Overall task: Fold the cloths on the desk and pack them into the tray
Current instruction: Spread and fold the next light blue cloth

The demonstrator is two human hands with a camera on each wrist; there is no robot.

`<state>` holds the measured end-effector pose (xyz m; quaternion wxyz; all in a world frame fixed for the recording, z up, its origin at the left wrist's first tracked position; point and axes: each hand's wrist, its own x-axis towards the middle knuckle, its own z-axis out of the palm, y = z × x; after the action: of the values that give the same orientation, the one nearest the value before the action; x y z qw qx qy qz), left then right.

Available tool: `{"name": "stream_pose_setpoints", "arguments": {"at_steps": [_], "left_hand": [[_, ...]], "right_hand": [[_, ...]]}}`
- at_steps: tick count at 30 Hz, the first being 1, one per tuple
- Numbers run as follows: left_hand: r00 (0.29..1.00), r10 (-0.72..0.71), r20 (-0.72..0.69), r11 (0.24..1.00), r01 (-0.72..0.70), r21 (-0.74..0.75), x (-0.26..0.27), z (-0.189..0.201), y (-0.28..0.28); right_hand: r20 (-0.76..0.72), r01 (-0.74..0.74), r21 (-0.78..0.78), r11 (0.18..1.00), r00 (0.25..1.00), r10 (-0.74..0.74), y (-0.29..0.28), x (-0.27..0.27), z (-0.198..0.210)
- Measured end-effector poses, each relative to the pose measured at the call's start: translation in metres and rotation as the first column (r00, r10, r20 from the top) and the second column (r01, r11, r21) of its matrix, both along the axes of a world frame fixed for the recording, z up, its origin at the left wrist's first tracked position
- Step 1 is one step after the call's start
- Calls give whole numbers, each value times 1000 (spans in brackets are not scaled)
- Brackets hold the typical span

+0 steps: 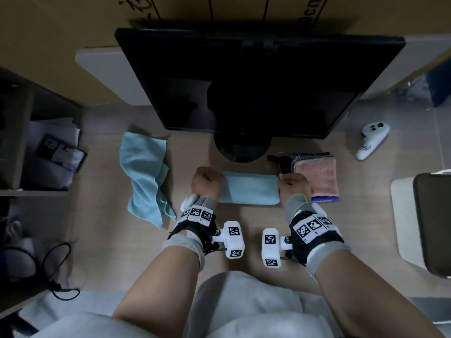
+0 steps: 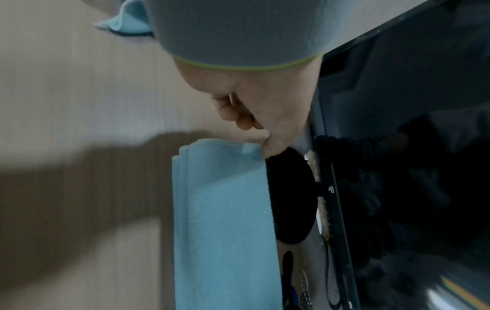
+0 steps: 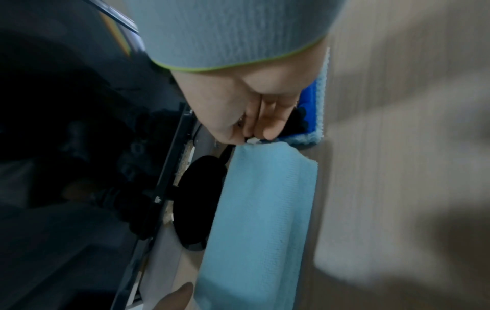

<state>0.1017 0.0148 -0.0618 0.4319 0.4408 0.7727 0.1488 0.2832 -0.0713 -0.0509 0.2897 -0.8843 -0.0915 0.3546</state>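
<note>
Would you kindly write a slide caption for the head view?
Both hands, left hand and right hand, pinch the ends of a folded light-blue cloth before a monitor.

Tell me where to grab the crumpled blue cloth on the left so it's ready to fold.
Pinch the crumpled cloth by its two far corners, nearest the monitor, coming from above. That far edge lies flattest and most spread; the near end is bunched into folds, so lifting from the far corners should let it hang open.

Cardboard box (image 1: 317, 11): "cm". Monitor bezel (image 2: 330, 189): "dp".
</note>
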Motion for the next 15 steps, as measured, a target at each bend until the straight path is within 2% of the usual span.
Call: {"name": "stream_pose_setpoints", "arguments": {"at_steps": [2,3,6,8,10,13,15], "left_hand": [[1000,-6,9,1000,6,-3,-1,0,5],[998,-33,49,999,34,-29,1,2,6],[972,-26,233,986,63,-154,10,10,4],[941,7,339,954,95,-284,15,10,-1],[929,-21,369,926,158,-343,16,6,-4],[925,-101,367,917,229,-326,15,-2,-3],[923,-123,365,901,258,-349,17,-12,-1]], "right_hand": [[59,12,-23,1000,998,-10,5,0,9],[26,16,11,1000,1000,-16,8,0,13],[-275,33,105,994,962,-3,18,-9,12],[-493,99,62,993,868,-56,22,-17,1],[-604,119,-4,993,791,-97,20,-22,-17],[-558,56,-3,998,829,-48,14,-21,-41],[-564,108,38,993,823,-68,15,-20,-52]]}}
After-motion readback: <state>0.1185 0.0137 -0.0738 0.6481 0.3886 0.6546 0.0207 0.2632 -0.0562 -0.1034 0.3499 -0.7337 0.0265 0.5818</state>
